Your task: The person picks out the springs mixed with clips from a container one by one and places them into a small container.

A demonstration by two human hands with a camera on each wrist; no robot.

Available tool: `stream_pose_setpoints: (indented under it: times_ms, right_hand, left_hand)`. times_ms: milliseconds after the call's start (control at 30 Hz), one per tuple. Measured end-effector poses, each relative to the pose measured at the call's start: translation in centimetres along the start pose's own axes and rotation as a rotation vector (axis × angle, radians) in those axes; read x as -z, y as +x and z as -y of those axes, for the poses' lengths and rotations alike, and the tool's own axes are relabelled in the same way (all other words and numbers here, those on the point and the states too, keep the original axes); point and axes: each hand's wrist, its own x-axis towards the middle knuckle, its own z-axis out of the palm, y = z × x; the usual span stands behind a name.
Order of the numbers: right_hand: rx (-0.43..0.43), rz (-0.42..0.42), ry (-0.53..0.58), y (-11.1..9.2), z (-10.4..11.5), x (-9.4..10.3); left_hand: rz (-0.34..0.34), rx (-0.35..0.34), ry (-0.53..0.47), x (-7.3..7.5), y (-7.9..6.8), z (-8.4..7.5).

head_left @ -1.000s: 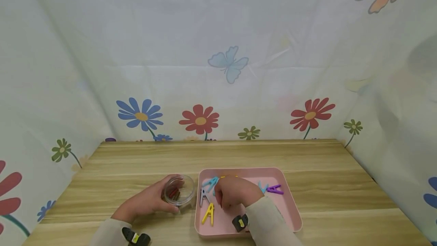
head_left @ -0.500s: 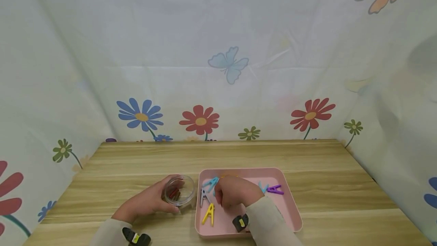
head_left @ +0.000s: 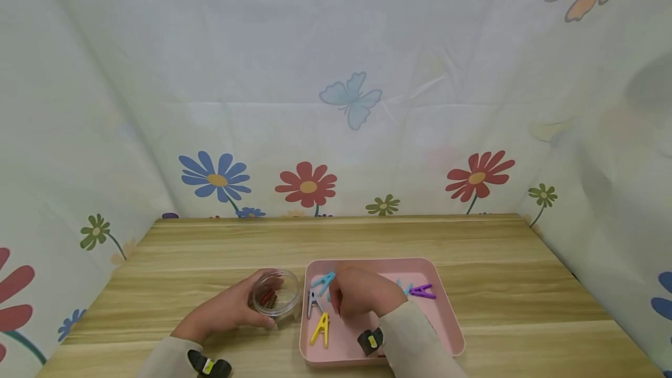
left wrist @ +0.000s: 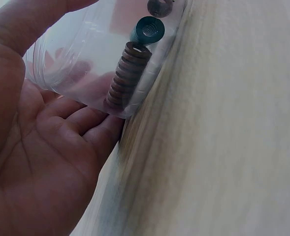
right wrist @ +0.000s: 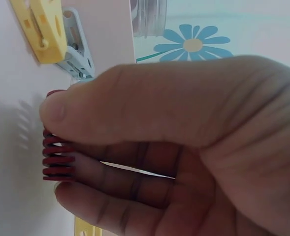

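Note:
My left hand [head_left: 231, 308] grips a clear round jar [head_left: 290, 296] on the table, thumb on the near side and fingers round the far side. Through its wall, the left wrist view shows a brownish coil spring [left wrist: 127, 76], a teal coil spring [left wrist: 148, 30] and a rounded metallic end [left wrist: 159, 7] partly cut off. Over the pink tray [head_left: 346, 346], my right hand [head_left: 362, 293] pinches a red coil spring [right wrist: 58, 160], held upright in the right wrist view. The thumb covers its upper part.
Clothespins lie in the tray: yellow [head_left: 322, 329], grey [head_left: 314, 303], light blue [head_left: 324, 279], another light blue [head_left: 405, 288] and purple [head_left: 423, 291]. The jar stands just left of the tray's rim. A flower-printed curtain [head_left: 399, 150] rises behind the wooden table [head_left: 504, 267].
My right hand has shifted very slightly away from me and now covers a yellow piece seen earlier at the tray's back. The left hand and jar have stayed put.

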Motion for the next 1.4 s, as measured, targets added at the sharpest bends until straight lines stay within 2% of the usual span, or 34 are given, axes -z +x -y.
stream_pose_setpoints:
  times_ms: [167,600,1400]
  right_hand:
    - [0.030,-0.034,-0.014,0.0,0.1,0.1]
    - [0.028,-0.054,0.076,0.0,0.4,0.5]
    - [0.133,-0.124,0.057,-0.1,1.1,1.5]
  left_hand:
    - [-0.002,-0.004,0.000,0.0,0.0,0.0]
    - [0.004,0.007,-0.004,0.0,-0.1,-0.1]
    - [-0.013,-0.005,0.006,0.0,0.0,0.2]
